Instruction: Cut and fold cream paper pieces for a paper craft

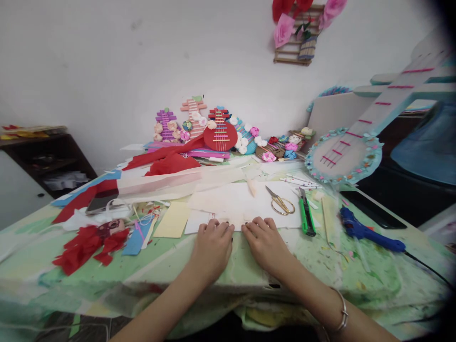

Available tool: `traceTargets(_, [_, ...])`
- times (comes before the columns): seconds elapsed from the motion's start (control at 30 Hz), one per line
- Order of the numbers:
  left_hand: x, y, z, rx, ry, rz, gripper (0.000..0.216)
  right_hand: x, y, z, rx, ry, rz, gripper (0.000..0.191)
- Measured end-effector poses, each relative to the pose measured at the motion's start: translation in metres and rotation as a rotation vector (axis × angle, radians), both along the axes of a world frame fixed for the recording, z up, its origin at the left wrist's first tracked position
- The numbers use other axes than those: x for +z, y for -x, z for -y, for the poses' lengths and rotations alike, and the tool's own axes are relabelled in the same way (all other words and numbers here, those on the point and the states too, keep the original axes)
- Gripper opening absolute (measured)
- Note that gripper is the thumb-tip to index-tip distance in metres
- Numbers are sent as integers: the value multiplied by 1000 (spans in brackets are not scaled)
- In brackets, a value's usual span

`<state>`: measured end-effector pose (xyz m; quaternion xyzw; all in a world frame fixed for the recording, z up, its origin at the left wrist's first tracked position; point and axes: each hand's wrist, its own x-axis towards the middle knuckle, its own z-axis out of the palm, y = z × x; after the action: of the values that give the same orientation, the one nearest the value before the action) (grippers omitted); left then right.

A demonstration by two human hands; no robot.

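Observation:
My left hand (212,244) and my right hand (264,242) lie side by side near the front edge of the table, fingers curled down onto the near edge of a white paper sheet (235,202). The fingertips of both press on a small pale strip of paper (237,223) between them. Gold-handled scissors (281,203) lie on the sheet just beyond my right hand. A green utility knife (306,216) rests to their right.
A blue glue gun (366,232) lies at the right with its cord. Red paper scraps (85,244) and a phone (101,202) are at the left. Paper guitar crafts (219,133) stand at the back; a large pale one (344,154) leans at the right.

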<state>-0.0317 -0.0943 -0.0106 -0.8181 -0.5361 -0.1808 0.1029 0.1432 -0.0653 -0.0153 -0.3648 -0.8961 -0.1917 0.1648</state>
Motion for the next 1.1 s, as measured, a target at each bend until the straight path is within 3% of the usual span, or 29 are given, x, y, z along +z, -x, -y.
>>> traceTargets(0.53, [1,-1,6,63,-54,-55,35,-5,-2,0,-44,-55,-56,18])
traceTargets(0.73, [-4,-4,3,48,-23,-46,36,-5,-1,0,-18,-54,-64,14])
traceTargets(0.87, [-4,-1,-1,50,-29,-25,35,-2,0,4,55,-16,-202,16])
traceTargets(1.0, [-2,16,-14,-31,22,-41,43,7,-6,-2,195,102,-398,27])
traceTargets(1.1, [3,35,-31,-150,108,-57,56,15,-15,-23,143,135,-406,38])
